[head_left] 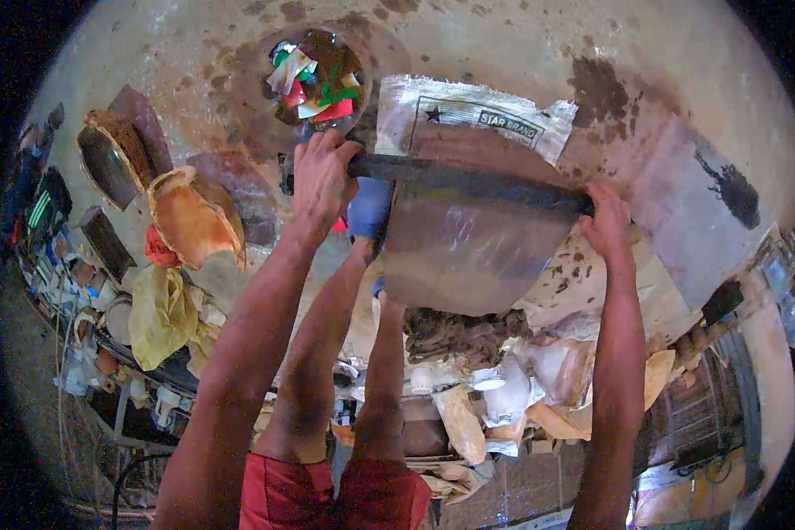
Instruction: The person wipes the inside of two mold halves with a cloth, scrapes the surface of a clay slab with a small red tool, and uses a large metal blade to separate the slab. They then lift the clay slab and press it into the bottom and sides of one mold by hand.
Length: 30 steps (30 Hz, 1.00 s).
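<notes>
Both my hands are closed round a long dark rod (468, 181): my left hand (323, 172) near its left end, my right hand (606, 221) at the right end. The rod crosses a smooth, brown, flat sheet or slab (468, 252). Behind the slab's top edge lies a white printed sack (397, 102). My bare legs show below, with a blue sandal (371, 208) left of the slab, beneath the rod.
At top left sit a dish of coloured scraps (331, 79), two hollow shell-like pieces (194, 221) and a yellow bag (163, 322). A grey sheet (685, 203) lies right. Dark lumpy material (455, 336) and piled clutter (512, 402) are along the lower side.
</notes>
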Motion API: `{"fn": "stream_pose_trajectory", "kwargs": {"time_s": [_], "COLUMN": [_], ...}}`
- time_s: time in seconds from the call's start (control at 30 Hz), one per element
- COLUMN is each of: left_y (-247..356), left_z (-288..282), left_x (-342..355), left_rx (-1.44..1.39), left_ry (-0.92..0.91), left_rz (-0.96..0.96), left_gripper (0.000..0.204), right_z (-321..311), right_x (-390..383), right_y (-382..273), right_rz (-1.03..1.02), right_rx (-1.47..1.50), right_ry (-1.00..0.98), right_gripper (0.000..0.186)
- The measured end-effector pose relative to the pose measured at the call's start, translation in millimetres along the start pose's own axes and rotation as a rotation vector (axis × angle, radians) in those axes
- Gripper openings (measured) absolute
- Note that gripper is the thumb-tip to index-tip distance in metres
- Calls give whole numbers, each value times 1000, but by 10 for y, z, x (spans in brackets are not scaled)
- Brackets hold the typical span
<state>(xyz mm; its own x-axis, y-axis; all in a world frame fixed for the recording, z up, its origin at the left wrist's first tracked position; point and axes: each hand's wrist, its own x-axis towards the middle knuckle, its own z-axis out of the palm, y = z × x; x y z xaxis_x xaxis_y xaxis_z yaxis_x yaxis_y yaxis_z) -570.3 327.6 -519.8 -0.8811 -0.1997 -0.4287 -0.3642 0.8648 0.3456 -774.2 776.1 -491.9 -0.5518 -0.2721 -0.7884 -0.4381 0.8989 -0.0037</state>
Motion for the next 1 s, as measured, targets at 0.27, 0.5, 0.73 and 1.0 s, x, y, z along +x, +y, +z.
{"fn": "stream_pose_trajectory", "kwargs": {"time_s": [0.27, 0.5, 0.73, 1.0], "left_y": [133, 171, 215, 197], "left_z": [130, 193, 152, 148], "left_x": [7, -46, 0, 11], "left_rx": [-43, -16, 14, 3], "left_ry": [64, 50, 64, 101], "left_rz": [77, 81, 119, 179], "left_gripper": [39, 42, 46, 46], "right_z": [172, 178, 298, 431], "right_x": [-218, -261, -365, -467], "right_y": [265, 266, 181, 175], "right_rz": [-17, -92, 6, -35], "right_rx": [6, 8, 106, 6], "right_ry": [118, 193, 74, 207], "right_gripper": [66, 62, 64, 64]}}
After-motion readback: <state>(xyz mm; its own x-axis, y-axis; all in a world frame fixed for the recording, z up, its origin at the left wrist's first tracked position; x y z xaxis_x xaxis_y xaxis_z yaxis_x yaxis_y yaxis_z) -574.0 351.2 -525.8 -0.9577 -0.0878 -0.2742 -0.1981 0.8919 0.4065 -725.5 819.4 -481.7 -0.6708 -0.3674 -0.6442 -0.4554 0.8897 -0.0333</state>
